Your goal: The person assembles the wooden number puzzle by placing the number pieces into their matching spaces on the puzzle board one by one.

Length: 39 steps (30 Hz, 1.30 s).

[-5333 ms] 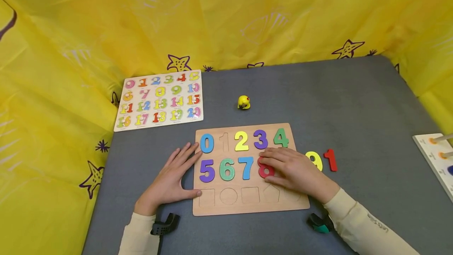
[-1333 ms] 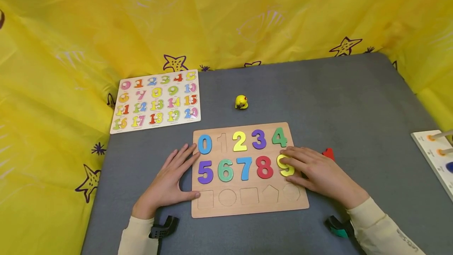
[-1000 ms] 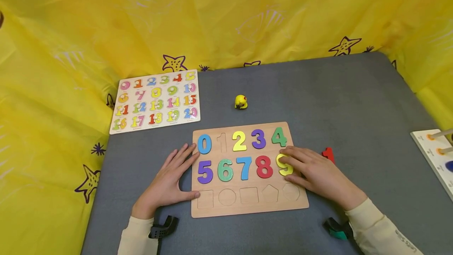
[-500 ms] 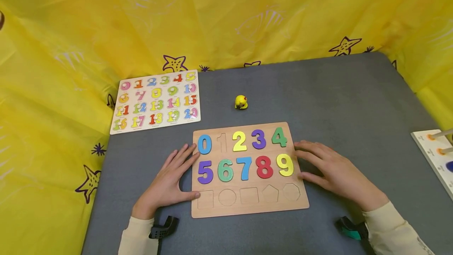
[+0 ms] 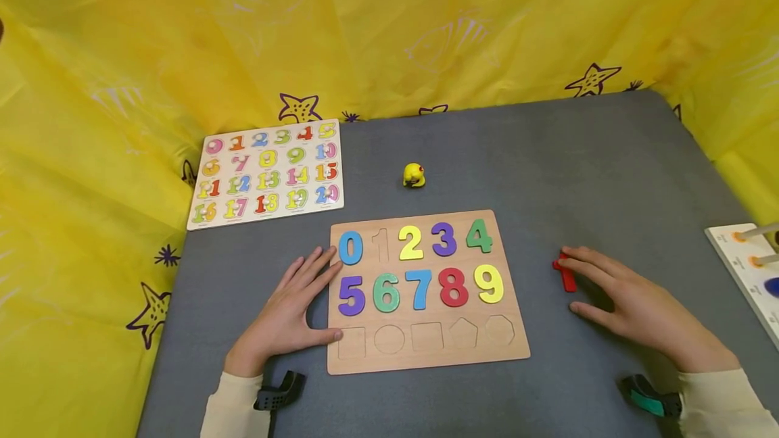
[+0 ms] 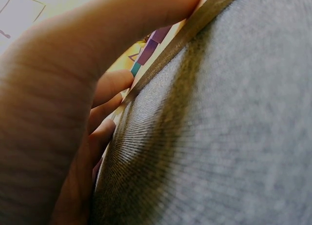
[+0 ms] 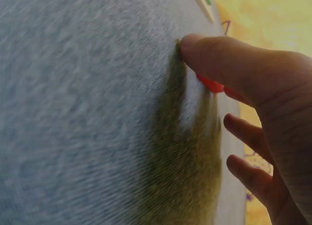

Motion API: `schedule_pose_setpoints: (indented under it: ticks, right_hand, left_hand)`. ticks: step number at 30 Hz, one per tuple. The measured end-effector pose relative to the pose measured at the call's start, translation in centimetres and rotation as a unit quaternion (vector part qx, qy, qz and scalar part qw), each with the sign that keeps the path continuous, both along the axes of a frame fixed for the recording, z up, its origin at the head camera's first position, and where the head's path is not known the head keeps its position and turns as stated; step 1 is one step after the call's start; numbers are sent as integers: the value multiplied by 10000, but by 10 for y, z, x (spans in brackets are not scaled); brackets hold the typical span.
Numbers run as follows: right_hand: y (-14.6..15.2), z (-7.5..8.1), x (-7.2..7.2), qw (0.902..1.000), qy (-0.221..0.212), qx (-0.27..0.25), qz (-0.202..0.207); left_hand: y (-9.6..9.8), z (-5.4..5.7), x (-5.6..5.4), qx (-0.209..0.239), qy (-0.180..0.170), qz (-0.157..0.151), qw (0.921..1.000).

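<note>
In the head view a wooden number board [image 5: 426, 353] lies mid-table, with coloured digits 0 and 2 through 9 in their recesses. The recess for 1 [image 5: 381, 245] is bare, and so is the bottom row of outlined shapes. My left hand [image 5: 285, 316] rests against the board's left edge, thumb and fingers spread. To the right of the board, my right hand [image 5: 635, 306] is at the red number 1 [image 5: 569, 277], fingertips over its top and thumb apart from it. In the right wrist view the red piece [image 7: 210, 84] shows partly behind the thumb.
A second number board [image 5: 268, 174], with digits 0 to 20, lies at the back left. A small yellow toy [image 5: 414, 175] stands behind the main board. At the right edge is a white board with pegs [image 5: 739, 255]. Yellow cloth [image 5: 389, 32] surrounds the grey table.
The yellow 9 went from the table into its recess, and my right hand let go of it. That hand then moved right to the red 1. My left hand stayed at the board's edge.
</note>
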State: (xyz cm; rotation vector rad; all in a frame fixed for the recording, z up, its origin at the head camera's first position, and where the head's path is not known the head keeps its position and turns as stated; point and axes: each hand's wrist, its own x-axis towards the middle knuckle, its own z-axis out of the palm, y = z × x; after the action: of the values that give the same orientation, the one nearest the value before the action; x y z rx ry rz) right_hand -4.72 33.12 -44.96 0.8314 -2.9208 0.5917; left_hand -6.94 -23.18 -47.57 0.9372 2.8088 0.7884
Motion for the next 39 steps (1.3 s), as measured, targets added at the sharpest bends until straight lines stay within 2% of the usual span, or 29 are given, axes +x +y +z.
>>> schedule_pose_setpoints:
  ticks: [7, 18, 24, 32, 39]
  right_hand:
    - [3, -3, 2, 9999, 105, -69, 52]
    - [-3, -9, 0, 9990, 379, -66, -239]
    - [-6, -9, -5, 9985, 465, -192, -200]
    - [-42, 1, -29, 9993, 316, -168, 128]
    - [-112, 16, -66, 9947, 68, -162, 1018]
  left_hand:
    - [-1, 0, 0, -37, -42, 32, 10000]
    - [-1, -2, -1, -39, -26, 16, 10000]
    - [-1, -1, 0, -40, -30, 27, 10000]
    - [-2, -2, -1, -44, 21, -5, 10000]
    - [-1, -1, 0, -69, 19, 18, 10000]
